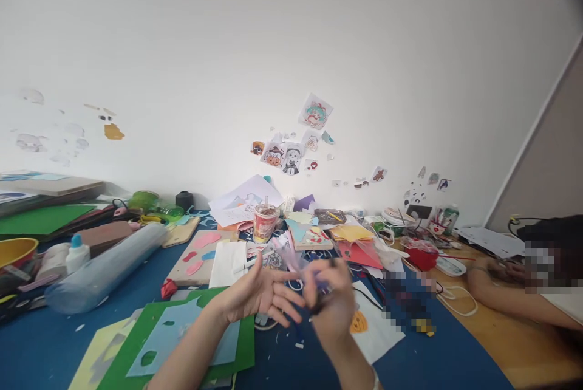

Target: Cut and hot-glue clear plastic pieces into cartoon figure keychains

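My left hand (260, 294) is raised over the blue table with its palm turned up and its fingers spread, holding nothing. Just to its right my right hand (331, 297) is blurred by motion; its fingers are curled round something small and dark that I cannot make out, with a thin pale purplish strip (291, 259) reaching up and left from it. The two hands nearly touch at the fingertips. Below them lie green and light blue paper sheets (182, 341) and a white sheet with an orange shape (359, 323).
A clear plastic roll (104, 268) and a glue bottle (77, 253) lie at the left. A cup (265, 223), coloured papers and craft scraps crowd the back of the table. Another person's arm (501, 299) rests at the right. Stickers dot the white wall.
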Available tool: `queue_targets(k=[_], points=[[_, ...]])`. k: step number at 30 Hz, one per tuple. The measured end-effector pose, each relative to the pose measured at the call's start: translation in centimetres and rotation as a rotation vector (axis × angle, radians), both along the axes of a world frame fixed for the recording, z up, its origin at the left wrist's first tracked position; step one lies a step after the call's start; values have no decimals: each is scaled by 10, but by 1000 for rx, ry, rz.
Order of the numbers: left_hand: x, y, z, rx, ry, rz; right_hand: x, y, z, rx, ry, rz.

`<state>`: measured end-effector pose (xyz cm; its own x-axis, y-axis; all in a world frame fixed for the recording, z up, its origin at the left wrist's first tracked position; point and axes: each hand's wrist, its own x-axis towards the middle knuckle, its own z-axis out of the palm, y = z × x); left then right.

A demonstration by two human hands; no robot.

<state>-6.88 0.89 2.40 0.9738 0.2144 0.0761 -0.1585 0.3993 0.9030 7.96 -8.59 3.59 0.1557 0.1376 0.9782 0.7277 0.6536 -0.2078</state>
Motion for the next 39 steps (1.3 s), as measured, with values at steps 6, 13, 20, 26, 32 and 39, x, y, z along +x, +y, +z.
queue_targets(k=[6, 13, 20, 26, 32, 39], points=[[1, 5, 3, -130, -176, 167, -34, 7, -49, -157, -343, -74], [-4, 29, -3, -93, -151, 764, 7, -28, -78, -896, 46, -52], [-1, 32, -9, -47, -138, 793, 63, -32, -104, -821, 436, -127], [-2, 30, -4, -113, -127, 757, 72, -12, -66, -1011, 264, -149], [-4, 36, -6, -111, -174, 843, 76, -7, -70, -872, 515, 89], [-1, 36, -7, -77, -192, 896, 114, -38, -92, -728, 792, -30]])
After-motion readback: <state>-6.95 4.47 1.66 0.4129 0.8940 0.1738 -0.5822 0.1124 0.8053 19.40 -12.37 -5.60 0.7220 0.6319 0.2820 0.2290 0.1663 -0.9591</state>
